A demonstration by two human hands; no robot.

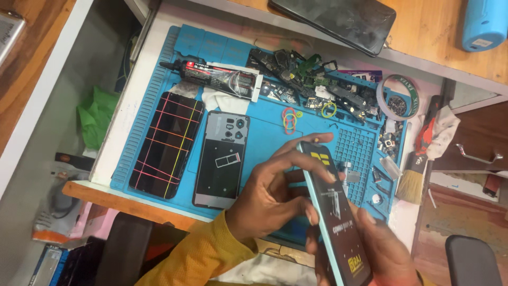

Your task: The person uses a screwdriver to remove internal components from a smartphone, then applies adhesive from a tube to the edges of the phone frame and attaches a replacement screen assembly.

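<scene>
Near the mat's [264,137] near-right edge, a phone [336,212] is being held on edge, gripped from below by the right hand [386,249] and pinched by the left hand's [270,196] fingers, so it could be dropped onto the frame [222,159] if grip is being loosened.

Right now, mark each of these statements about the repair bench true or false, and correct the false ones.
1. Both hands hold the phone frame. True: the left hand and right hand grip it tilted above the blue mat.
2. The phone bound with rubber bands lies on the mat's left side. True.
3. The glue tube stands upright. False: it lies flat near the mat's top edge.
4. The brush lies on the mat's left side. False: it lies off the right edge.
5. The tape roll sits on the banded phone. False: it sits at the mat's upper right.
</scene>
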